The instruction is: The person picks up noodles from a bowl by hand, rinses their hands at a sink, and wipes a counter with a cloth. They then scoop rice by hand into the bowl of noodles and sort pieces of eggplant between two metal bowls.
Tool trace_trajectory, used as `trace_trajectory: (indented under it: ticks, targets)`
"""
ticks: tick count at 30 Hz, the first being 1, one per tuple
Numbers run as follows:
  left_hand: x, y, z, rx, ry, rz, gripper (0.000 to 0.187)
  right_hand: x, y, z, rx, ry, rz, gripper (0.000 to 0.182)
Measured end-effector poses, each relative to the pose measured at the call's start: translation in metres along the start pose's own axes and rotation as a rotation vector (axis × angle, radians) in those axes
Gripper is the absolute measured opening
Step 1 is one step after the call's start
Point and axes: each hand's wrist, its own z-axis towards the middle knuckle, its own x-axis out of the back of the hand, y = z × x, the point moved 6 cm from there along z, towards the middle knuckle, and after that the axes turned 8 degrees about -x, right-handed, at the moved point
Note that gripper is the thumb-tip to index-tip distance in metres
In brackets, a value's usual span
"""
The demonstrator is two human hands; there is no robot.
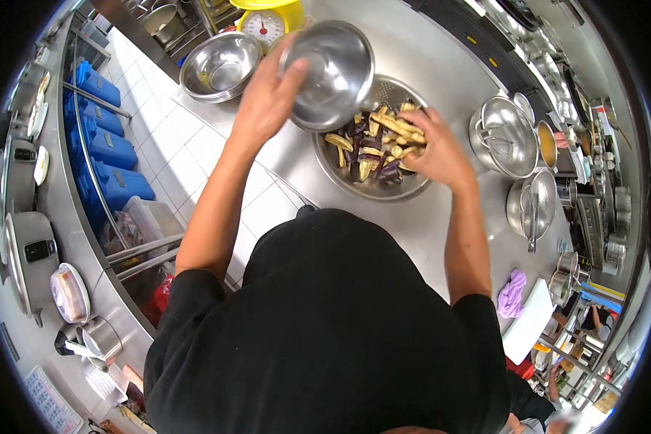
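My left hand (271, 98) grips the rim of a steel bowl (333, 76), which is tilted above the left back edge of a perforated steel colander (333, 163). Inside the colander lie cut eggplant pieces (369, 155), some with dark purple skin and some pale yellow. My right hand (437, 148) is at the colander's right side, its fingers curled around several pale eggplant pieces (401, 130). The tilted bowl shows no food on its visible inner surface.
Stacked steel bowls (220, 66) stand beside a yellow scale (264, 27) at the back left. Strainers and pots (510, 137) sit on the right, with a purple cloth (512, 293) and a white board (528, 322) nearer. Blue bins (112, 148) stand at far left.
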Motion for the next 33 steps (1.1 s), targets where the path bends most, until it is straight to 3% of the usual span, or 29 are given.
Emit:
trace_trajectory:
  ticks: [1, 4, 5, 7, 8, 12, 13, 15, 16, 18, 20, 22, 25, 26, 28, 29, 30, 31, 33]
  targets:
    - [-0.011, 0.006, 0.003, -0.040, -0.072, 0.129, 0.062, 0.011, -0.008, 0.005, -0.027, -0.020, -0.141, 0.060]
    - [-0.055, 0.010, 0.000, 0.017, -0.235, 0.129, 0.065, 0.027, -0.048, 0.026, -0.107, -0.140, -0.441, 0.061]
    - [-0.070, 0.005, -0.004, 0.090, -0.245, -0.044, 0.065, 0.020, -0.051, 0.036, -0.129, -0.192, -0.536, 0.066]
    - [-0.085, 0.020, -0.015, 0.353, -0.224, -0.342, 0.064, 0.003, -0.044, 0.055, -0.054, -0.204, -0.433, 0.073]
    - [-0.112, -0.007, -0.021, 0.458, -0.188, -0.836, 0.059, -0.002, -0.044, 0.061, -0.011, -0.211, -0.383, 0.076]
    - [-0.110, -0.024, -0.035, 0.444, -0.035, -0.960, 0.062, 0.019, -0.049, 0.068, 0.051, -0.239, -0.040, 0.067]
    - [-0.105, -0.022, -0.037, 0.461, -0.002, -0.997, 0.061, 0.028, -0.045, 0.065, -0.051, -0.199, 0.091, 0.055]
    - [-0.098, -0.020, -0.036, 0.483, 0.053, -1.047, 0.057, 0.026, -0.034, 0.068, -0.019, -0.154, 0.090, 0.050]
    - [-0.099, -0.019, -0.036, 0.520, 0.016, -1.036, 0.056, 0.022, -0.030, 0.069, -0.006, -0.129, 0.090, 0.048]
    - [-0.103, -0.019, -0.034, 0.595, -0.071, -1.012, 0.054, -0.003, -0.039, 0.066, -0.127, -0.326, -0.193, 0.039]
    - [-0.102, -0.008, -0.030, 0.518, -0.143, -0.973, 0.053, 0.008, -0.030, 0.063, 0.045, -0.166, -0.173, 0.035]
    - [-0.098, -0.004, -0.026, 0.563, -0.148, -1.017, 0.051, 0.036, -0.040, 0.060, 0.113, -0.055, 0.043, 0.034]
    - [-0.080, -0.016, -0.009, 0.618, -0.063, -0.942, 0.044, 0.088, -0.054, 0.037, 0.164, 0.282, 0.203, 0.033]
    - [-0.065, -0.009, 0.003, 0.614, 0.056, -0.896, 0.043, 0.103, -0.054, 0.028, 0.176, 0.424, 0.226, 0.032]
    - [-0.041, -0.043, 0.038, 0.526, 0.146, -0.931, 0.040, 0.099, -0.026, 0.020, -0.006, 0.380, 0.331, 0.032]
    - [-0.020, -0.068, 0.069, 0.461, 0.215, -0.797, 0.040, 0.091, -0.014, 0.017, -0.102, 0.356, 0.380, 0.032]
    - [-0.001, -0.084, 0.090, 0.398, 0.276, -0.664, 0.039, 0.075, -0.008, 0.015, -0.223, 0.200, 0.240, 0.037]
    - [0.020, -0.059, 0.100, 0.411, 0.317, -0.542, 0.038, 0.057, 0.001, 0.012, -0.346, 0.044, 0.098, 0.041]
    - [0.050, -0.057, 0.130, 0.327, 0.336, -0.317, 0.044, 0.007, 0.033, 0.015, -0.246, -0.207, -0.092, 0.056]
